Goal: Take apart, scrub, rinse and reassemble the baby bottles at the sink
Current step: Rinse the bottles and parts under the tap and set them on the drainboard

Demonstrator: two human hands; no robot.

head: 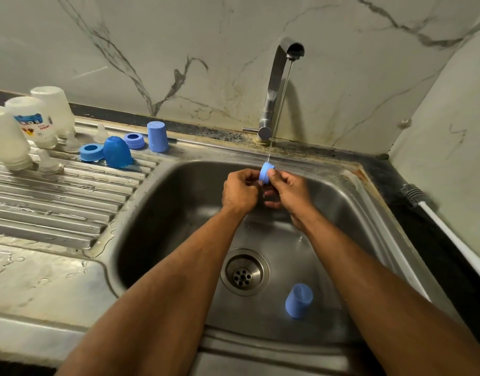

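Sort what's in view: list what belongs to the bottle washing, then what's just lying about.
Belongs to the job:
- blue collar ring, held under the tap's stream by left hand and right hand
- blue cap in the sink
- upturned bottles, blue caps and rings, clear teats on the drainboard
- bottle brush

Lying about:
- nothing that I can make out

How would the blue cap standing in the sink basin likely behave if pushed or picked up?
The blue cap looks like small hollow plastic, so probably light and stiff. Standing mouth-down on the wet sink floor, it would likely slide rather than tip, and may feel slippery.
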